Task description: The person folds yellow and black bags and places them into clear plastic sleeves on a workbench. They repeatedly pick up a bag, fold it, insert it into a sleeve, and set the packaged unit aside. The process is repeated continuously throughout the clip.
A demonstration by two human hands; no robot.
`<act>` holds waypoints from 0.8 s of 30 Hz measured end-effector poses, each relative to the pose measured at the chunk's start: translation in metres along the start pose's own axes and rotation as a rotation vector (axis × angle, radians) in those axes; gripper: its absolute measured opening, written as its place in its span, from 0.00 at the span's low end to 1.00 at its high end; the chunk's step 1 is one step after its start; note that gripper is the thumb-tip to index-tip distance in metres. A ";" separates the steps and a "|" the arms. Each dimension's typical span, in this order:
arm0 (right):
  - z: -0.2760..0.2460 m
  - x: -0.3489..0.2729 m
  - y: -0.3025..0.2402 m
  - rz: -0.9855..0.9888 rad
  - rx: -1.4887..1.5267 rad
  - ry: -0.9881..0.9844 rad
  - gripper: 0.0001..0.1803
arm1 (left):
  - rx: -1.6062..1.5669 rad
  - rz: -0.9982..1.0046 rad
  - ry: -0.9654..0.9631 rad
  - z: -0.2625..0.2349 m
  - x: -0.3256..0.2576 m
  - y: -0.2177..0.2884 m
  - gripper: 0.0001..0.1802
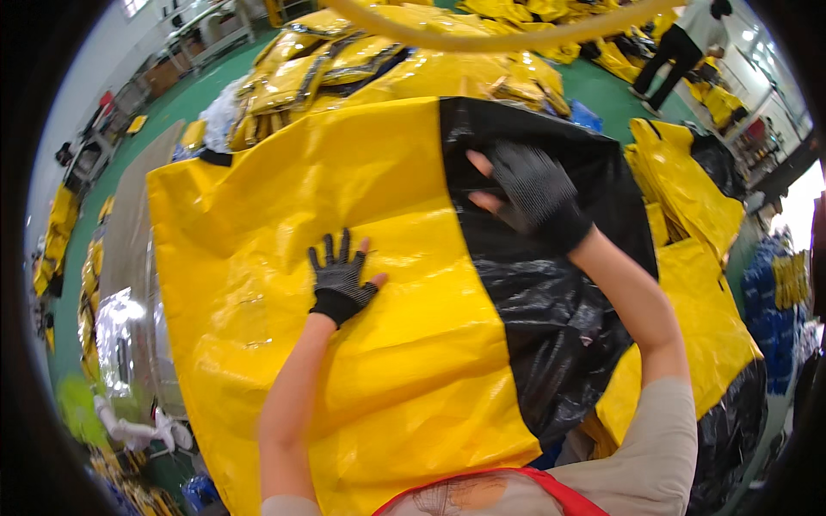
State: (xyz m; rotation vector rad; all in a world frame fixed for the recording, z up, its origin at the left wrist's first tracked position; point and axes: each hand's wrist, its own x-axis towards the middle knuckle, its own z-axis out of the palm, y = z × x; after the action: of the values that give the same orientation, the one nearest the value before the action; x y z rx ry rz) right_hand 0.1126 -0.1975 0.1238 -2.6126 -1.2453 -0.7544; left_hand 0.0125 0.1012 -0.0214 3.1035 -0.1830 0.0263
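Spread out before me is a large sheet-like piece of shiny material, a yellow panel (404, 344) joined to a black panel (551, 310) on its right. My left hand (344, 275), in a dark dotted glove that leaves the thumb and a finger bare, lies flat on the yellow panel with fingers spread. Over the black panel is my right hand (529, 185), gloved the same way, its bare thumb and finger apart and slightly blurred. Neither hand grips anything. Creases run across both panels, and a small black tab (216, 158) shows at the far left corner.
Beyond the far edge rises a heap of folded yellow pieces (344, 64). More yellow pieces (688, 198) lie to the right. A pale hose (482, 39) arcs across the top. A person (684, 52) stands at the far right on the green floor (594, 82).
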 end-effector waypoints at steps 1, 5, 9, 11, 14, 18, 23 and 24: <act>0.023 0.047 0.008 -0.213 0.036 0.216 0.35 | -0.093 0.003 -0.015 0.003 -0.005 -0.002 0.39; 0.125 0.173 0.054 0.129 -0.011 -0.229 0.43 | -0.351 0.269 -0.112 -0.038 -0.058 0.041 0.38; 0.135 0.206 0.042 0.280 -0.164 -0.111 0.19 | -0.283 0.467 -0.200 -0.030 -0.098 0.043 0.40; 0.095 0.186 -0.008 0.063 0.036 0.153 0.19 | -0.154 0.398 -0.130 -0.018 -0.087 0.024 0.41; -0.009 0.042 -0.104 -0.167 0.368 -0.190 0.21 | -0.105 0.314 0.158 -0.001 -0.056 0.017 0.38; -0.068 -0.164 -0.212 0.003 0.548 -0.842 0.26 | -0.136 0.273 0.130 0.007 -0.064 0.015 0.37; -0.011 -0.181 -0.181 0.368 0.608 -0.649 0.34 | -0.137 0.193 -0.011 -0.035 -0.153 0.004 0.37; -0.014 -0.177 -0.159 0.548 0.727 -0.560 0.37 | -0.171 0.268 -0.011 -0.036 -0.143 0.021 0.37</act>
State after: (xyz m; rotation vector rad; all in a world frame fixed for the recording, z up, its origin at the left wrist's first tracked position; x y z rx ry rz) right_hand -0.1077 -0.2213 0.0345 -2.3613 -0.6225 0.4711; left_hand -0.1328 0.0984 0.0128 2.8869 -0.5675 0.0004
